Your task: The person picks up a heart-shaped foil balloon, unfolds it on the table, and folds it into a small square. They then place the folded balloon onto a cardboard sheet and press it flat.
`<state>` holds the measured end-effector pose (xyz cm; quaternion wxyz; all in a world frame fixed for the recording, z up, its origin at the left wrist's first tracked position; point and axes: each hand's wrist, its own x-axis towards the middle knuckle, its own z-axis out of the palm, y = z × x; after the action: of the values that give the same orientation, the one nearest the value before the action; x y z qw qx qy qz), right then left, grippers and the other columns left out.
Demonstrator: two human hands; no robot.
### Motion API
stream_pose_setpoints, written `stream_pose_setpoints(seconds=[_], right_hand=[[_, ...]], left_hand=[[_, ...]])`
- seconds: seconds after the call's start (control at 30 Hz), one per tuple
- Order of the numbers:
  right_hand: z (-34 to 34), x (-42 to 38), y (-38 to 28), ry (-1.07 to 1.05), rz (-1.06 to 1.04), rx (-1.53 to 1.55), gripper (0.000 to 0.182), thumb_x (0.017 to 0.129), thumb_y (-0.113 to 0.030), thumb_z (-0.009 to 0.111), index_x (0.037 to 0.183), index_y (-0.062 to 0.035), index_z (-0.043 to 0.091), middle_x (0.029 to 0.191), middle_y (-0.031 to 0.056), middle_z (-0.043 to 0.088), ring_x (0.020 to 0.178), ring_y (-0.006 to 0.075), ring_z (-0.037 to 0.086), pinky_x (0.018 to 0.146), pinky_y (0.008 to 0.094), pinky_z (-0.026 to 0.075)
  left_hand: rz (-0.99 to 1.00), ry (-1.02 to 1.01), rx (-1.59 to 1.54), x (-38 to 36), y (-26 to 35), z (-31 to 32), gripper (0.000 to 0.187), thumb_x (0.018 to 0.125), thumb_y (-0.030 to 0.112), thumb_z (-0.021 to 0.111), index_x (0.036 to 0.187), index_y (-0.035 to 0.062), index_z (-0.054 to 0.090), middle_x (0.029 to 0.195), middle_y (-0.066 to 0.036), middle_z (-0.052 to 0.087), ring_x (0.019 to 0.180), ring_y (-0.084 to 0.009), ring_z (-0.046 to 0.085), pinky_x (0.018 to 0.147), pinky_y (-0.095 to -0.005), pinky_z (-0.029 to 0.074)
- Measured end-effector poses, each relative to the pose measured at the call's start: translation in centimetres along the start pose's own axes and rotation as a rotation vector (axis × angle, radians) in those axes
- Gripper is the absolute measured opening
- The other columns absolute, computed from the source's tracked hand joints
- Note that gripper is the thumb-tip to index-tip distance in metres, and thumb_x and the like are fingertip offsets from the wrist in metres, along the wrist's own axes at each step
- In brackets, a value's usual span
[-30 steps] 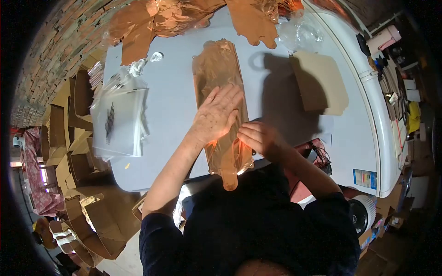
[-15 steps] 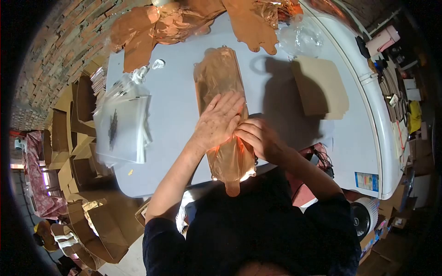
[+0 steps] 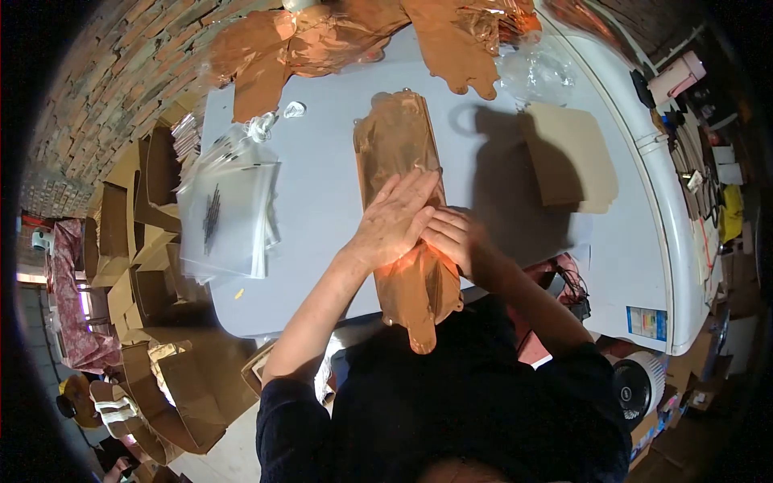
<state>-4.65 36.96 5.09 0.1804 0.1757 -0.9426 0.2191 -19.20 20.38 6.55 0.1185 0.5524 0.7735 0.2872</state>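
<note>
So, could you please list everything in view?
Folded foil: one, copper, table centre
Foil pile: one, copper, far edge
Bags: several, clear, table left
Wrap: one, clear, far right
Card: stack, tan, table right
Crumpled bit: one, whitish, far left
Scrap: one, yellow, near left
Label: one, multicoloured, near right
Table: one, pale grey, centre
Boxes: several, brown, left
Brick wall: one, brownish, far left
Container: one, pink, far right
Cables: several, dark, near right
Round device: one, black and white, lower right
Clutter: uncounted, mixed, both edges
Sleeves: two, dark, bottom
Left fingers: one hand, bare, on folded foil
Right fingers: one hand, bare, beside left
</note>
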Motion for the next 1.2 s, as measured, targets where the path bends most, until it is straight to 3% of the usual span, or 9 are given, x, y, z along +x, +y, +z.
stream_pose_setpoints(seconds=[0.2, 0.3, 0.4, 0.43, 0.57, 0.97, 1.07, 1.2], right_hand=[[-0.1, -2.9, -3.3, -0.036, -0.021, 0.043, 0.033, 0.095, -0.011, 0.063, 0.123, 0.0018, 0.072, 0.132, 0.0161, 0.070, 0.130, 0.0316, 0.063, 0.115, 0.0459, 0.049], [0.1, -3.7, -3.9, -0.030, -0.042, 0.033, 0.032, 0.095, -0.012, 0.063, 0.122, 0.0015, 0.072, 0.134, 0.0155, 0.070, 0.131, 0.0318, 0.063, 0.115, 0.0455, 0.049], [0.0, -3.9, -3.9, -0.031, -0.029, 0.051, 0.031, 0.095, -0.013, 0.064, 0.121, 0.0014, 0.073, 0.134, 0.0151, 0.070, 0.132, 0.0317, 0.062, 0.115, 0.0453, 0.049], [-0.1, -3.8, -3.9, -0.033, -0.026, 0.057, 0.030, 0.094, -0.012, 0.065, 0.120, 0.0013, 0.073, 0.134, 0.0150, 0.070, 0.132, 0.0315, 0.062, 0.115, 0.0452, 0.050], [0.1, -3.8, -4.0, -0.020, -0.030, 0.049, 0.029, 0.094, -0.012, 0.068, 0.120, 0.0001, 0.073, 0.133, 0.0140, 0.071, 0.133, 0.0302, 0.062, 0.113, 0.0440, 0.051], [0.0, -2.6, -3.6, 0.026, -0.090, 0.027, 0.030, 0.091, -0.011, 0.070, 0.121, -0.0053, 0.073, 0.132, 0.0074, 0.066, 0.129, 0.0270, 0.062, 0.112, 0.0406, 0.052], [-1.2, -1.6, -3.9, -0.060, -0.086, 0.049, 0.033, 0.090, -0.009, 0.069, 0.123, -0.0055, 0.073, 0.134, 0.0091, 0.067, 0.133, 0.0273, 0.060, 0.114, 0.0425, 0.051], [-0.7, -1.0, -2.4, -0.135, -0.148, 0.115, 0.035, 0.085, -0.010, 0.075, 0.119, -0.0024, 0.074, 0.130, 0.0141, 0.072, 0.126, 0.0328, 0.066, 0.108, 0.0454, 0.053]], left_hand=[[-0.081, -0.075, -0.163, -4.3, 3.1, 0.0, 0.066, 0.114, 0.043, 0.033, 0.167, 0.0043, 0.025, 0.170, -0.019, 0.034, 0.162, -0.0303, 0.021, 0.134, -0.0455, 0.013], [-0.160, -0.007, -0.431, -5.1, 4.1, -2.3, 0.066, 0.113, 0.043, 0.039, 0.166, 0.0041, 0.029, 0.169, -0.022, 0.035, 0.161, -0.0333, 0.023, 0.133, -0.0466, 0.017], [-0.054, 0.022, -0.316, -5.0, 2.4, -4.4, 0.066, 0.112, 0.044, 0.045, 0.164, 0.0049, 0.035, 0.167, -0.021, 0.039, 0.159, -0.0376, 0.028, 0.131, -0.0484, 0.022], [0.060, 0.098, -0.121, -4.4, 1.2, -4.6, 0.062, 0.111, 0.045, 0.047, 0.161, 0.0090, 0.042, 0.165, -0.017, 0.043, 0.156, -0.0371, 0.033, 0.130, -0.0496, 0.023], [0.184, 0.133, 0.353, -3.0, -2.4, -3.7, 0.061, 0.111, 0.050, 0.041, 0.164, 0.0193, 0.043, 0.169, -0.011, 0.039, 0.158, -0.0324, 0.031, 0.131, -0.0536, 0.019], [0.241, 0.033, 0.350, -2.3, -4.0, -1.2, 0.062, 0.107, 0.051, 0.049, 0.160, 0.0200, 0.047, 0.168, -0.011, 0.041, 0.158, -0.0314, 0.032, 0.132, -0.0536, 0.019], [0.239, 0.035, 0.360, -2.2, -4.0, -1.2, 0.063, 0.106, 0.051, 0.050, 0.160, 0.0200, 0.047, 0.168, -0.011, 0.041, 0.158, -0.0313, 0.032, 0.132, -0.0534, 0.019], [0.230, 0.030, 0.344, -2.2, -3.9, -1.4, 0.062, 0.106, 0.051, 0.051, 0.160, 0.0208, 0.047, 0.168, -0.011, 0.041, 0.158, -0.0312, 0.033, 0.132, -0.0536, 0.020]])
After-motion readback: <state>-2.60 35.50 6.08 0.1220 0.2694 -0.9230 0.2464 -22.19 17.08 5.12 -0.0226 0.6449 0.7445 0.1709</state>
